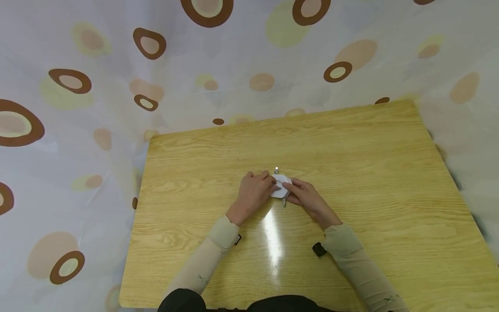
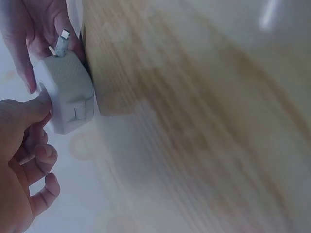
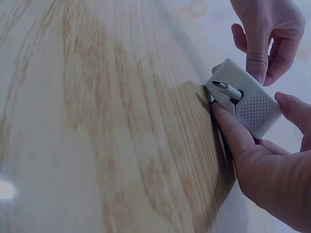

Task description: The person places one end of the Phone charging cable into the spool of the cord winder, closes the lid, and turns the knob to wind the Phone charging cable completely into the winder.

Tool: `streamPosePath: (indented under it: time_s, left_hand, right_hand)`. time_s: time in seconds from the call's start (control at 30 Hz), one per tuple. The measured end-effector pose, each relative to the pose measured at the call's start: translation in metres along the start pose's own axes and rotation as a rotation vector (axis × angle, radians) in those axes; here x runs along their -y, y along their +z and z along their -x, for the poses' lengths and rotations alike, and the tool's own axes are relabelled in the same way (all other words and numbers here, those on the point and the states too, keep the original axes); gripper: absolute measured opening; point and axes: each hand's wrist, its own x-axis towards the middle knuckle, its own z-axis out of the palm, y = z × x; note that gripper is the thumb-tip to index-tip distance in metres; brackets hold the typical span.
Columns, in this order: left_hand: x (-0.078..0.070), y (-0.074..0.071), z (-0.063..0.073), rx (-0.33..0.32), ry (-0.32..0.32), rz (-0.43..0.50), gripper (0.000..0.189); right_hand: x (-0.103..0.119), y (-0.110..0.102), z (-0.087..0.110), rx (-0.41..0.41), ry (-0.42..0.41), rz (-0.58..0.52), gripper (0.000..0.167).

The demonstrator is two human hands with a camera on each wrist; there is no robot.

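Observation:
A white, many-sided retractable charging cable case (image 1: 281,190) sits between both hands over the middle of the table. One metal-tipped cable plug (image 1: 276,170) sticks out of its far side, and another plug (image 3: 228,90) with a rounded tip out of its near side. My right hand (image 1: 309,200) grips the case by its edges, thumb on the upper face and fingers beneath. From the left, my left hand (image 1: 255,190) pinches at the round recess on that face with thumb and forefinger; its other fingers curl loosely, as the left wrist view shows. Textured side walls (image 3: 257,109) show in the right wrist view.
A wooden table (image 1: 187,173) lies under both hands, with a bright reflection on its near half. A spotted curtain (image 1: 234,56) hangs along the back and sides. Dark wrist straps (image 1: 319,249) show at the sleeves.

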Motion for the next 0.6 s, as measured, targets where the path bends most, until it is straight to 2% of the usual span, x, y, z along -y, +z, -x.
streamPosePath:
  time_s: [0.2,0.6]
  left_hand:
    - [-0.0029,0.0051,0.0056,-0.069,-0.038,0.030,0.022]
    - [-0.0040,0.0065,0.0069,-0.067,-0.085,0.087,0.023]
  right_hand:
    - [0.0008,-0.0004,-0.0002,0.002,0.007,0.005,0.060]
    - [0.0004,0.0024,-0.0019,-0.061,0.004,0.011,0.056]
